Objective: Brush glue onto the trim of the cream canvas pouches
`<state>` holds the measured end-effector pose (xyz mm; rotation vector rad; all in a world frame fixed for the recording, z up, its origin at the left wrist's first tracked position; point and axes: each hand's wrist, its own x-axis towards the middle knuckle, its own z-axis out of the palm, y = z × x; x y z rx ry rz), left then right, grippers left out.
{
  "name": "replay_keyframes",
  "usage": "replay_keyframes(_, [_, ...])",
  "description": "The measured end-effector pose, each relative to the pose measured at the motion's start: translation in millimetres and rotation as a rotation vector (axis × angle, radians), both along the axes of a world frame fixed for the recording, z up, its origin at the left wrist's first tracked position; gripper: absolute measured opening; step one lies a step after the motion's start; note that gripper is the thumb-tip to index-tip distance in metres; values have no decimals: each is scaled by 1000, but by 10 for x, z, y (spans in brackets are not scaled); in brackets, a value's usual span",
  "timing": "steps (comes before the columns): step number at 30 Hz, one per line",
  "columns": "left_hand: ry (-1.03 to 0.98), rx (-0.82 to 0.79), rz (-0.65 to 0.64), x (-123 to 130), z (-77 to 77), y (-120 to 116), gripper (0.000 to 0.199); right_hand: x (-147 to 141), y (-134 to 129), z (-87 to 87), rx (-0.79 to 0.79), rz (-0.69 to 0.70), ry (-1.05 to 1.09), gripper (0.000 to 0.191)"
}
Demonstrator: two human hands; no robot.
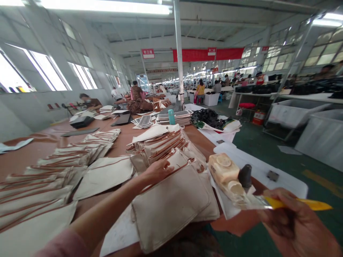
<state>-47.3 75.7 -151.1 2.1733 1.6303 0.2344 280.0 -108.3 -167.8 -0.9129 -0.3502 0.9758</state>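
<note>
My left hand [158,172] is closed at the top edge of a cream fabric pouch piece [171,205] with brown trim; its fingertips are partly hidden. That piece slants over the table's front edge, on top of another like it. Just behind stands a stack of the same cream pieces [160,144]. My right hand [294,217] grips a flat brush [276,203] by its yellow handle. The bristles, somewhat blurred, point left, close to the mouth of a stained plastic glue bottle [225,166]. A dark cone-shaped object [244,175] stands beside the bottle.
A long row of overlapping cream pieces [64,167] covers the left of the brown table [107,157]. A turquoise bottle [171,116] stands behind the stack. A white bin [230,134] with black material is at the right. Several people work farther back.
</note>
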Motion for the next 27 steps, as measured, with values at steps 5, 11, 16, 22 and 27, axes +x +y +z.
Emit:
replay_keyframes(5, [45,73,99,456,-320,-2,32,-285,60,-13,-109,23,112,41])
replay_keyframes(11, [-8,28,149,555,-415,-69,40,-273,241,-230,65,35,-68,29])
replay_keyframes(16, [-169,-87,6,528,-391,-224,43,-260,466,-214,158,65,-160,29])
replay_keyframes(22, [-534,-341,-197,497,-190,-565,42,-254,473,-62,180,109,-202,25])
replay_keyframes(27, [-683,-465,-232,591,-1,-824,46,-317,461,-1,210,180,-255,25])
